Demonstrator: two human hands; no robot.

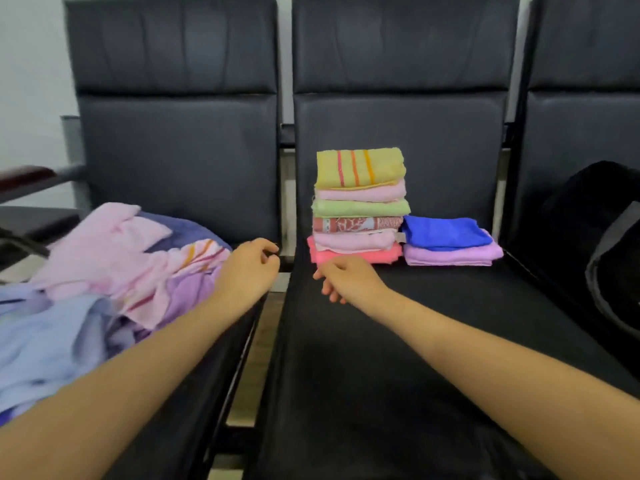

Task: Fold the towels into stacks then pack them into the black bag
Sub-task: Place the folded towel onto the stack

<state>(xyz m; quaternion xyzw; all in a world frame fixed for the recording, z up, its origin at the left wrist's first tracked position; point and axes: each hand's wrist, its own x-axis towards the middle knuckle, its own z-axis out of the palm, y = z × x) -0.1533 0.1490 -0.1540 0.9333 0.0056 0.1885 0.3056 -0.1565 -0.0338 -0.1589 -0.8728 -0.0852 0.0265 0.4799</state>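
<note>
seats: row of black padded chairs (398, 341)
folded: six-towel stack (358, 206) mid-seat — blue-on-lilac pair (450, 242) just beside
unfolded: loose towel heap (104, 271) on left seat
bag: black bag (595, 237), right seat
left hand (247, 268): fingers loosely curled, empty
right hand (346, 278): relaxed, empty — near stack base

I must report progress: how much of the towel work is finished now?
Done: a tall stack of six folded towels and a short stack of two. In hand: nothing; left hand and right hand are empty. Left: the unfolded pile, then packing the black bag.
</note>
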